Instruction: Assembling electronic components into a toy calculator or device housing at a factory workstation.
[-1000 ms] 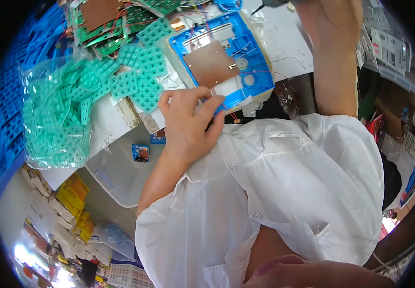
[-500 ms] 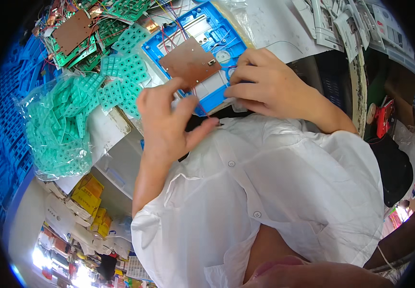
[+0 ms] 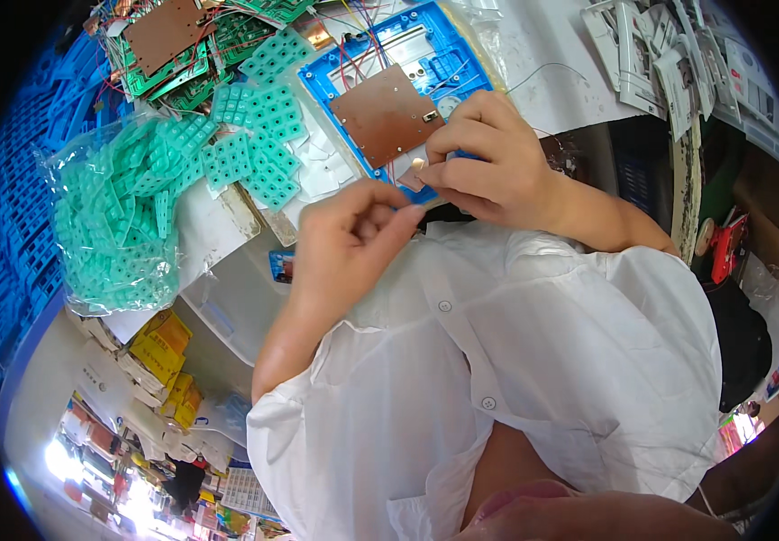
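A blue plastic housing [image 3: 317, 88] lies at the table's front edge, with a brown circuit board [image 3: 387, 115] resting in it and thin wires running from the board. My right hand [image 3: 497, 162] is at the housing's near right corner, its fingertips pinching a small brown board [image 3: 414, 178] with a shiny patch. Below the near edge of the housing is my left hand [image 3: 344, 239], fingers curled and thumb and index tips pressed together. Whatever the left fingertips hold, if anything, is too small to make out.
Left of the housing lie green rubber keypads [image 3: 272, 117] and a clear bag [image 3: 119, 234] full of them. Green circuit boards [image 3: 173, 77] with wires are piled behind. Blue plastic frames [image 3: 20, 207] stack at far left; white plastic parts [image 3: 642, 63] stand at the back right.
My right hand now pinches a small brown board by the housing's near corner. The left hand has moved right and closed its spread fingers. The view has shifted slightly.
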